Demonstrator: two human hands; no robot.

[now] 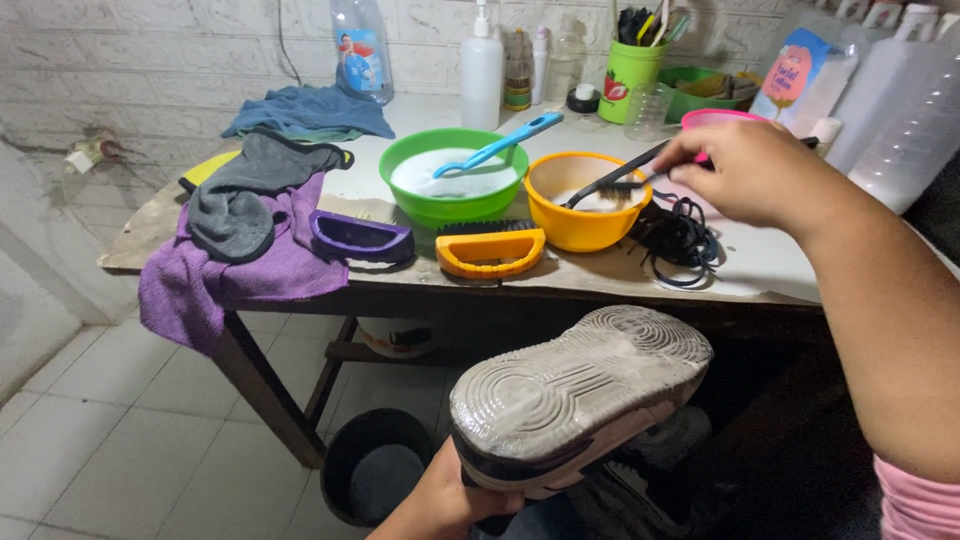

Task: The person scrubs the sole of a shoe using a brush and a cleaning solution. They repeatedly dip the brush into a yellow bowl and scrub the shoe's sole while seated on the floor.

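My right hand (748,170) grips a thin dark brush (612,184) and its bristle end dips into the yellow bowl (583,222) of whitish liquid. My left hand (445,497) holds a sneaker (580,395) from below, sole turned up toward me, dirty grey tread showing. The shoe hangs in front of the table edge, apart from the bowl.
A green bowl (455,205) with white foam and a blue brush (500,147) stands beside the yellow one. Orange (490,254) and purple (362,240) scrub brushes, black laces (678,240), grey and purple cloths (235,250) lie on the table (760,265). Bottles line the back. A dark bucket (372,470) sits below.
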